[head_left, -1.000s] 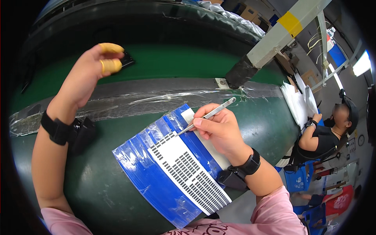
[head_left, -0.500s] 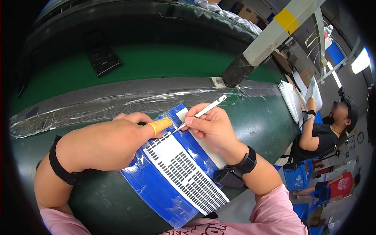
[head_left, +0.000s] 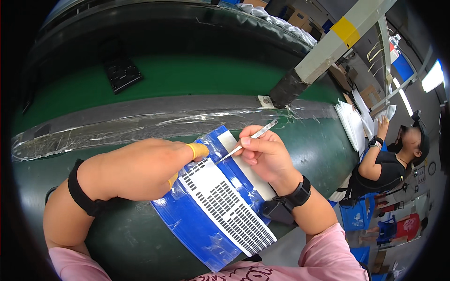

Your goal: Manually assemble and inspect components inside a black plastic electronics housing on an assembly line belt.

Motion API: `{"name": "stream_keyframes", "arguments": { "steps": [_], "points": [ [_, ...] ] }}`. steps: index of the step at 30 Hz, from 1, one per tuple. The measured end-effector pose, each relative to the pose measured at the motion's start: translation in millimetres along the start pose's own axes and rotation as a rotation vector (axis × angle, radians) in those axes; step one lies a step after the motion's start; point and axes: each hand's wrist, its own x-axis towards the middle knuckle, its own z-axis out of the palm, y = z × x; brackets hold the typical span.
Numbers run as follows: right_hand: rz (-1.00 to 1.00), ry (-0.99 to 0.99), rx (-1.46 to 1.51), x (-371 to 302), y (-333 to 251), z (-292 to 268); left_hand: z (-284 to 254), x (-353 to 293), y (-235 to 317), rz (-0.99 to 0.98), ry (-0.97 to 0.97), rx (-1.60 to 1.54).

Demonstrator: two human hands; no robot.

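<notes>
My right hand (head_left: 268, 152) pinches a pair of slim metal tweezers (head_left: 255, 135). Their tips point down at the upper right corner of a white sheet (head_left: 206, 174) with rows of small black rectangular labels; whether they carry a label is too small to tell. The sheet lies on a blue board (head_left: 180, 222) patched with clear tape, tilted toward me. A cream strip (head_left: 258, 180) runs along the board's right side. My left hand (head_left: 154, 164), wearing yellow finger covers, is curled on the board's upper left edge, one covered finger beside the sheet's top; its other fingers are partly hidden.
Beyond the dark green worktable (head_left: 323, 150) runs a taped rail (head_left: 154, 117), then a green belt (head_left: 187, 75) with a black panel (head_left: 122, 75). A grey post (head_left: 323, 56) rises at the rail. White sheets (head_left: 351, 124) and a co-worker (head_left: 384, 161) are at right.
The tweezers' tips have moved right, from the sheet's top row to its corner. My left finger has bent more. The black panel has slid slightly left. The co-worker's raised hand has shifted.
</notes>
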Motion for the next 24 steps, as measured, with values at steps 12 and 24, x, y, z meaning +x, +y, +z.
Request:
{"name": "stream_keyframes", "arguments": {
  "steps": [12,24],
  "points": [
    [0.008,0.044,0.109,2,1,-4,-1,1,-18,-0.049,0.054,-0.277],
    [0.014,0.041,0.111,0,1,-3,7,-2,-5,-0.032,0.242,-0.125]
  ]
}}
